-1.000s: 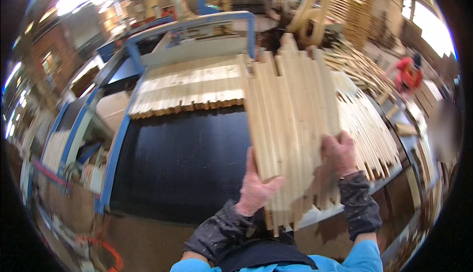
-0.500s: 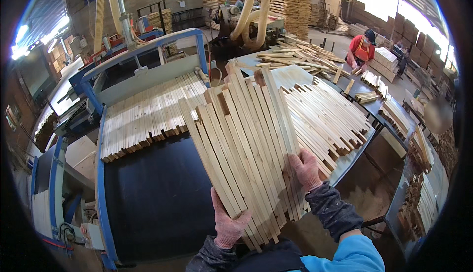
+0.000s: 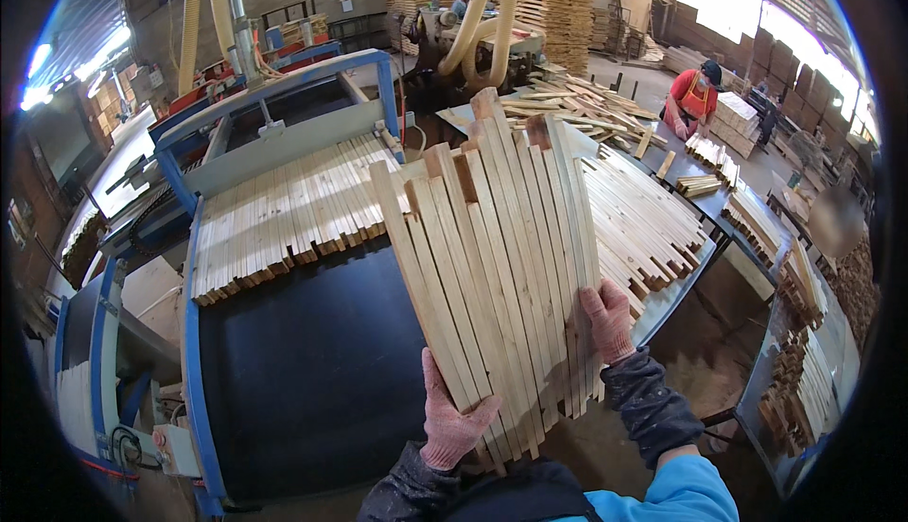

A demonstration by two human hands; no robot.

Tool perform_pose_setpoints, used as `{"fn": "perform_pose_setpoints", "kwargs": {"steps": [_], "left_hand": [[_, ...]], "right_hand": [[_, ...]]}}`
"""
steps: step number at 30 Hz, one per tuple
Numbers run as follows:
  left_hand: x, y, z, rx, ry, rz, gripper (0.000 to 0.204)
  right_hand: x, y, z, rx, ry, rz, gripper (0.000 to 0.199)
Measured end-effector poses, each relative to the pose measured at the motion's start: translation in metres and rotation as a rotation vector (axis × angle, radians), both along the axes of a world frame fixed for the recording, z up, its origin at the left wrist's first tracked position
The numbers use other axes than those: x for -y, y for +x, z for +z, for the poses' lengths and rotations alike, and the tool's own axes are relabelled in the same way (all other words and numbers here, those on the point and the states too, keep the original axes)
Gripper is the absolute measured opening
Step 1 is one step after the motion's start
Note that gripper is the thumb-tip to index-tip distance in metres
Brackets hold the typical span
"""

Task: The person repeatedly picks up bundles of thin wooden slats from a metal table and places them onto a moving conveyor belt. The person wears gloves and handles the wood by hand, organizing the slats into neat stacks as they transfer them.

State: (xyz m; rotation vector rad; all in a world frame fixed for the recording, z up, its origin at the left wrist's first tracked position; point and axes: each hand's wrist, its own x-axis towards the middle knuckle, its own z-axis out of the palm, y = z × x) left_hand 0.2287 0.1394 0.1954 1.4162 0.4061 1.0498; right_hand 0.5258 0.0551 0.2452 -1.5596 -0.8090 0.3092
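Clamping a bundle of wooden slats [image 3: 501, 267], both grips [image 3: 452, 418] [image 3: 607, 319] press together above the black conveyor belt [image 3: 312, 371].

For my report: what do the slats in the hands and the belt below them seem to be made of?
The slats look like pale, unfinished sawn wood: grain lines and a few brown knots show. The belt seems to be matte black rubber or a similar sheet; it is smooth, and the picture cannot settle which.

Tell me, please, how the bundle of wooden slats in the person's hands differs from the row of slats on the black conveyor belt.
The held bundle is lifted and tilted, fanned at its far end; the row of slats lies flat on the belt. The left hand and right hand clasp the bundle; nothing touches the row. Both are pale, narrow wooden strips.
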Motion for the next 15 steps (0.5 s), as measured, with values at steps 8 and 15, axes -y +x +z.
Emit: {"fn": "perform_pose_setpoints", "kwargs": {"steps": [8, 15], "left_hand": [[-0.008, -0.014, -0.006, -0.024, -0.075, 0.048, 0.123], [-0.023, -0.037, -0.011, -0.069, -0.189, 0.051, 0.121]], "right_hand": [[-0.016, -0.015, -0.01, 0.018, -0.069, -0.011, 0.029], [-0.037, -0.028, -0.021, 0.062, -0.2, 0.065, 0.035]]}}
